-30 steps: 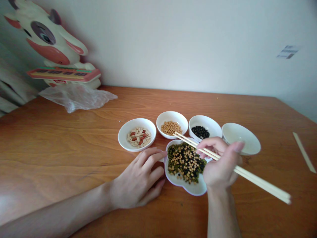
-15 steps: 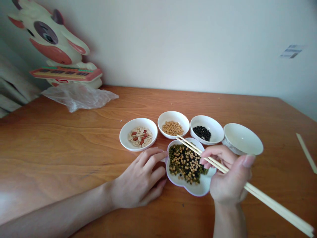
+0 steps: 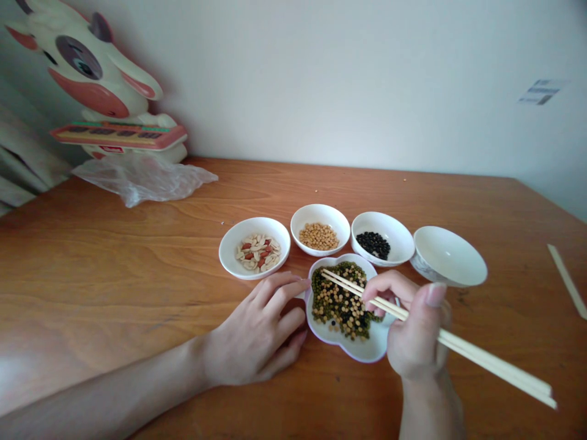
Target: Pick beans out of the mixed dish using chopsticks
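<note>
My right hand is closed around a pair of pale wooden chopsticks. Their tips are close together over the mixed beans, which are green, black and yellow. These lie in a white flower-shaped dish with a purple rim. At the dish's left side, my left hand grips its small handle with bent fingers; the fingertips partly cover it. Behind the dish stand white bowls: one with peanuts, one with yellow soybeans and one with black beans.
An empty white bowl stands at the right end of the row. Another pale stick lies at the table's right. A clear plastic bag and a cow-shaped toy keyboard are at the back left, by the wall.
My right hand has lowered the chopsticks, so their tips went from near the soybean bowl's edge down over the mixed beans. My left hand stays at the dish.
</note>
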`<state>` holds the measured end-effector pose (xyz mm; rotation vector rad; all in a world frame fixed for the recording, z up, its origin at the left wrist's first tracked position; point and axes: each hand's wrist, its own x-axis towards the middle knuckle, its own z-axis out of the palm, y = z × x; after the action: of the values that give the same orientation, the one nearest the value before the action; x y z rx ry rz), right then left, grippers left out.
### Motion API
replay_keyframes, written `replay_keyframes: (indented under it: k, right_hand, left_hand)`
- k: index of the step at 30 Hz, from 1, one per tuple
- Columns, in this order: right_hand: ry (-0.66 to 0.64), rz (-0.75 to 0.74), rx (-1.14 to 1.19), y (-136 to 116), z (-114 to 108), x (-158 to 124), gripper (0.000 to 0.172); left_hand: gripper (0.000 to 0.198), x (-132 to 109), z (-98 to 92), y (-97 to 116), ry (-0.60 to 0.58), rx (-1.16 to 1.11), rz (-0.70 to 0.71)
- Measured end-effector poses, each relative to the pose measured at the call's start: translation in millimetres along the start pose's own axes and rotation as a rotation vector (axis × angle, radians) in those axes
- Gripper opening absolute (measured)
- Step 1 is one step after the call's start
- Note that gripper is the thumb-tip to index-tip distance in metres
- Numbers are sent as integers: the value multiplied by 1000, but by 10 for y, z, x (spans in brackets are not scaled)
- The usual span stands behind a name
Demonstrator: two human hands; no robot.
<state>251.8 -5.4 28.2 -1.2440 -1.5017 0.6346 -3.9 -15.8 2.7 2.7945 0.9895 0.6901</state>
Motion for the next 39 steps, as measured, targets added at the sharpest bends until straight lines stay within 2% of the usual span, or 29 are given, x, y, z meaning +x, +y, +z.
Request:
replay_keyframes:
  k: [3, 22, 33, 39]
  right_hand:
    - [-42, 6, -33, 32, 20, 4, 86]
    - [-70, -13, -57, 20, 11, 24, 86]
    - [-15, 50, -82, -83, 72, -7, 83]
    - [-30, -16, -63, -18, 39, 15, 86]
  left_hand:
    - [16, -1, 8, -6, -5, -3, -4]
    - [16, 2, 9, -9, 1, 3, -6]
    - [16, 0, -5, 5, -2, 5, -2]
    - [17, 1, -2, -8, 11, 8, -7]
